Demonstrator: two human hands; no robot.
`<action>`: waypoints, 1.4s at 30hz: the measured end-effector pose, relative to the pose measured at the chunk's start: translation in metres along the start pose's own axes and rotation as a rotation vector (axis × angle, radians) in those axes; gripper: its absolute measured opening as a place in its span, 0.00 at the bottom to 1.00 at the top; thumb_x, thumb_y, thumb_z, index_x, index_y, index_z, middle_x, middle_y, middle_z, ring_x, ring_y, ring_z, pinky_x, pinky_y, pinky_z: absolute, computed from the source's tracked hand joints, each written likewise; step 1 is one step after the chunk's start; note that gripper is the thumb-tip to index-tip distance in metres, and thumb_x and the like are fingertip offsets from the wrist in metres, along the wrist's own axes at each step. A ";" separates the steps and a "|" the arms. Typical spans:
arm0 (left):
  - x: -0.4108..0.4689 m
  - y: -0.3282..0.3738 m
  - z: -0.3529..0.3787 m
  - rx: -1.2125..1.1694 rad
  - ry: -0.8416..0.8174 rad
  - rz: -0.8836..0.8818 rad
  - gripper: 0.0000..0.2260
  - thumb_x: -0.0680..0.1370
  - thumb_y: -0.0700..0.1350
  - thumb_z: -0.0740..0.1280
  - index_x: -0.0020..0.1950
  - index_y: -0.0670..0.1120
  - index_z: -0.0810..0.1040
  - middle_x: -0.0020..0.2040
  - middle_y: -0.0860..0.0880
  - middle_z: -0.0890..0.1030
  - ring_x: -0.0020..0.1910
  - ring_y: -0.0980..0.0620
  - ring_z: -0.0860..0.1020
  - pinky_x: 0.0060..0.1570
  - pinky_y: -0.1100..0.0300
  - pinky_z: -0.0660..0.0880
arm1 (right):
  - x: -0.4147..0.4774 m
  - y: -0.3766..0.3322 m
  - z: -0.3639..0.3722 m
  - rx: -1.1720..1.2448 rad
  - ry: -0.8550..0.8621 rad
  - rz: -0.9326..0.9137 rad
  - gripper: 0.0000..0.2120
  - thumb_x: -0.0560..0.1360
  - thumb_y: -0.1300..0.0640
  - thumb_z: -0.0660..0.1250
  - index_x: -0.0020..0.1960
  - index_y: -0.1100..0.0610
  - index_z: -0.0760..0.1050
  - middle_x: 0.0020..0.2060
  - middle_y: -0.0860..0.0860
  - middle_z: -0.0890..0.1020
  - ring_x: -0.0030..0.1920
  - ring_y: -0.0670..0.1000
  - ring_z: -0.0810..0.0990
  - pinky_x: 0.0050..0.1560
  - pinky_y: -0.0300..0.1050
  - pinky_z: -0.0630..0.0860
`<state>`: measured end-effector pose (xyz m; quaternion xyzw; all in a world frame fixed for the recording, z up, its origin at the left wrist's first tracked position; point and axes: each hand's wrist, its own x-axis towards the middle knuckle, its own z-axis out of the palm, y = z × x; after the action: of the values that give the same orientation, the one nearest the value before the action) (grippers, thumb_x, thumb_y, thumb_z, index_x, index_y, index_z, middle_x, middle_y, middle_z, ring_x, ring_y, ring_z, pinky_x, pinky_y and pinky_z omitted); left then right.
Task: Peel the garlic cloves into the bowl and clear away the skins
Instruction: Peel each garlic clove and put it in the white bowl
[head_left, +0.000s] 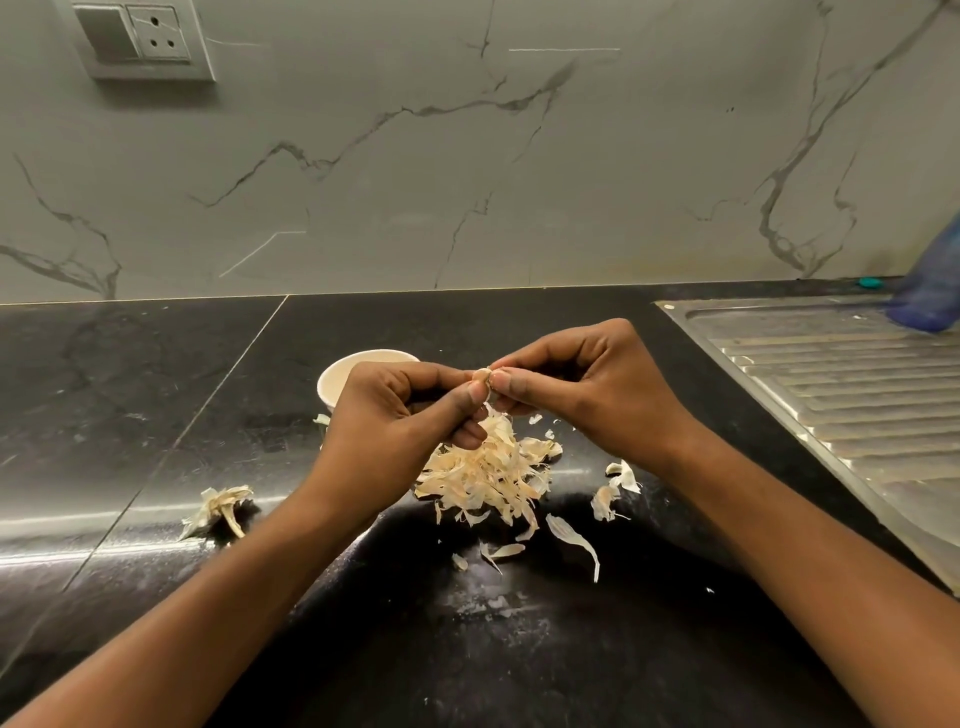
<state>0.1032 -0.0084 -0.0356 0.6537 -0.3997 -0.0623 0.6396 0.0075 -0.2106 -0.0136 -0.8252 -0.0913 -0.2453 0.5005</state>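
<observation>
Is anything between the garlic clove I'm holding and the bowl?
Only your own left hand, covering the near side of the bowl. It and the right hand pinch the clove just right of the bowl.

Only one view here: a wide-angle head cam looking forward and down at the glossy black stone countertop (156, 415), close enough that the left hand (395, 415) and right hand (582, 384) meet dead centre. The grey-veined marble backsplash (467, 156) fills the upper half, and the ribbed stainless-steel drainboard (831, 389) clips the right edge.
</observation>
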 end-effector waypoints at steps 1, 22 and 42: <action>0.000 0.000 0.001 0.012 -0.001 0.005 0.07 0.79 0.38 0.72 0.55 0.38 0.86 0.40 0.43 0.87 0.38 0.42 0.87 0.43 0.53 0.85 | 0.000 0.000 0.000 -0.022 -0.003 -0.003 0.08 0.78 0.62 0.76 0.55 0.64 0.87 0.44 0.55 0.90 0.43 0.55 0.90 0.47 0.51 0.88; -0.001 0.006 0.007 -0.098 -0.047 -0.089 0.11 0.80 0.44 0.67 0.55 0.39 0.86 0.43 0.40 0.87 0.40 0.43 0.86 0.43 0.57 0.85 | -0.003 0.004 0.004 -0.079 0.120 -0.049 0.03 0.77 0.63 0.78 0.49 0.62 0.87 0.39 0.52 0.88 0.38 0.55 0.88 0.42 0.57 0.87; -0.006 -0.006 0.004 0.322 -0.056 0.116 0.07 0.84 0.40 0.68 0.54 0.45 0.87 0.38 0.51 0.85 0.38 0.50 0.86 0.41 0.56 0.84 | -0.003 0.009 0.010 -0.276 0.029 -0.134 0.02 0.78 0.61 0.77 0.48 0.60 0.88 0.37 0.50 0.88 0.34 0.52 0.87 0.35 0.56 0.84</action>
<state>0.0995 -0.0087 -0.0437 0.7216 -0.4594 0.0214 0.5175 0.0114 -0.2058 -0.0263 -0.8746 -0.1043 -0.3003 0.3662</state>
